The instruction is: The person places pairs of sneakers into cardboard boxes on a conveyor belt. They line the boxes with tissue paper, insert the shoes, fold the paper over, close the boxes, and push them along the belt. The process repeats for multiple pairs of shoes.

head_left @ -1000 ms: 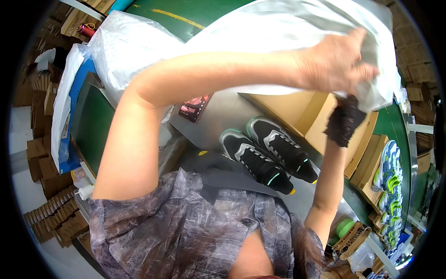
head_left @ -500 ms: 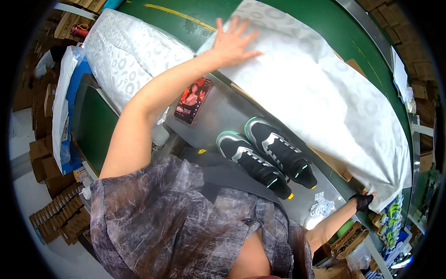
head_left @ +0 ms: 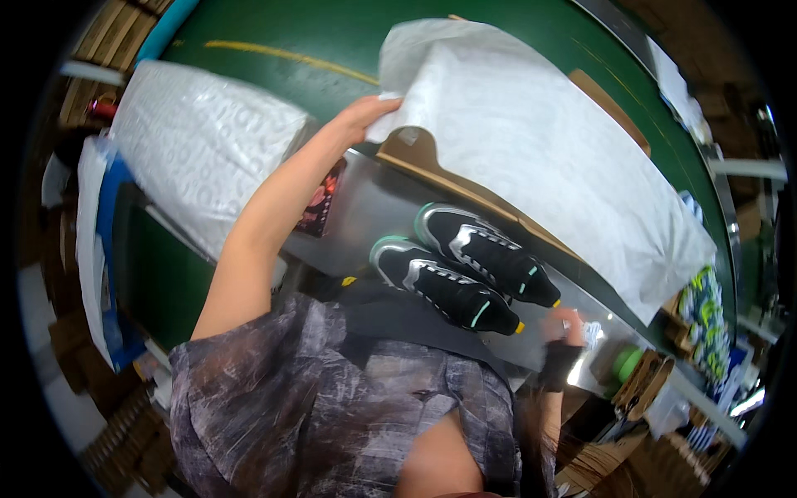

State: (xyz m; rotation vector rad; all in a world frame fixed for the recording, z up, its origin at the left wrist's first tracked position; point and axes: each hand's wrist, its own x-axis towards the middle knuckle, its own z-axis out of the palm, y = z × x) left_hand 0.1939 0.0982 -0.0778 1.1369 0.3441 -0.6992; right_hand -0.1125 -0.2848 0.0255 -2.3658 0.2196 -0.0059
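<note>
A large sheet of white wrapping paper (head_left: 531, 141) with a faint pattern lies draped over an open cardboard box (head_left: 465, 189), whose near edge shows. At the sheet's left end, my left hand (head_left: 374, 114) is closed on the paper, its fingertips partly hidden. Between the box and my body a pair of black, silver and mint-green sneakers (head_left: 448, 286) rests on a metal surface. My right hand (head_left: 566, 336), in a black fingerless glove, is beside the sneaker toes, close to small white packets (head_left: 592, 334). Motion blurs its fingers, so its grip is unclear.
A phone (head_left: 320, 203) lies partly behind my left forearm. Further left stands a bundle (head_left: 207, 124) in patterned white paper and clear plastic. A green round object (head_left: 627, 363) and a small cardboard tray (head_left: 646, 386) sit at the right. Behind the box stretches the green table (head_left: 274, 70).
My left hand has gone from lying spread on the paper to holding its left edge. My right hand has left the paper's right end and moved toward the sneakers. More of the box shows.
</note>
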